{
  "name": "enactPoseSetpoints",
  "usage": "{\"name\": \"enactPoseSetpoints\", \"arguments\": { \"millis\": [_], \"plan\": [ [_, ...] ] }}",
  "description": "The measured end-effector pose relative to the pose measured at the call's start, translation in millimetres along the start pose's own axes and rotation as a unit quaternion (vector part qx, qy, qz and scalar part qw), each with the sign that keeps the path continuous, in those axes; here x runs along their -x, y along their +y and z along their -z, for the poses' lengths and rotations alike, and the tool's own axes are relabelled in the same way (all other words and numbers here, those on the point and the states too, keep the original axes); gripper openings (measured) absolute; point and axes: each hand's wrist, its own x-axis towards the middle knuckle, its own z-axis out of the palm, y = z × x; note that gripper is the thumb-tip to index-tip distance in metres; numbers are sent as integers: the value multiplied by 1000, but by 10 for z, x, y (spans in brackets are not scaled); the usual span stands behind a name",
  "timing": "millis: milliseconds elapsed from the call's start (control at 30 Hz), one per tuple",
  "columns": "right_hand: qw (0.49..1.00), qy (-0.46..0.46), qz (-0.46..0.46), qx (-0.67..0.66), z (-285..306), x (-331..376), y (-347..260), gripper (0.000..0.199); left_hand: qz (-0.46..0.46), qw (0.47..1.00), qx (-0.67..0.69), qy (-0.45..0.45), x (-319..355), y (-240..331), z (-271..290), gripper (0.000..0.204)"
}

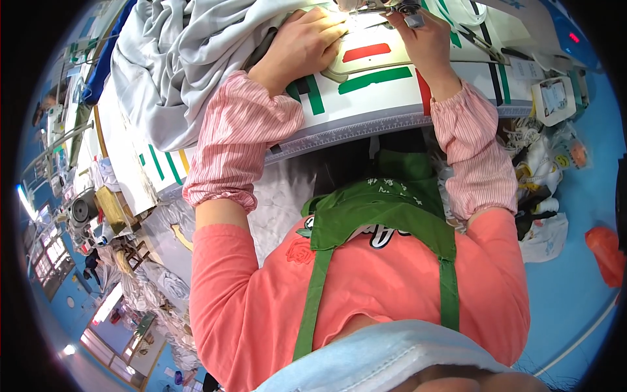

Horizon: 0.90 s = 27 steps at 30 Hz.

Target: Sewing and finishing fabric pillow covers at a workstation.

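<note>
My left hand (305,44) lies at the sewing machine, fingers stretched toward the brightly lit metal parts (379,6) at the top edge. Beside and partly under it spreads a big heap of light grey fabric (173,65). My right hand (423,46) is across from it, thumb and fingers bent in close by the metal parts. Whatever its fingertips hold is hidden by the machine and the glare. Between the hands, a red tape strip (366,52) and a green tape strip (375,80) mark the white worktop.
A ruler strip (353,134) runs along the table's front edge. Right of my right hand lie scissors (483,46) and a white plastic box (554,100). Thread cones and bags (541,166) crowd below the right end. A red bag (604,255) lies on the blue floor.
</note>
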Motion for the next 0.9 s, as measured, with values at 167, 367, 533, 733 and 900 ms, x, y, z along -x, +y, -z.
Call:
{"name": "enactPoseSetpoints", "arguments": {
  "millis": [167, 367, 533, 733, 900],
  "plan": [
    [997, -46, -36, 41, 64, 76, 38, 23, 6, 1000, -9, 16, 21, -24, 2, 28],
    [997, -54, -54, 25, 93, 82, 75, 21, 12, 999, -5, 30, -18, -84, 2, 24],
    [998, 14, -28, 60, 88, -50, -56, 16, -13, 998, -4, 55, 56, -106, 18, 12],
    [917, -80, -114, 374, 145, 111, 402, 19, -11, 981, -171, 91, -76, -613, 172, 55],
    [892, -139, -161, 400, 132, 146, 374, 19, 216, 926, -235, 205, -297, -1489, 951, 34]
  ]
}}
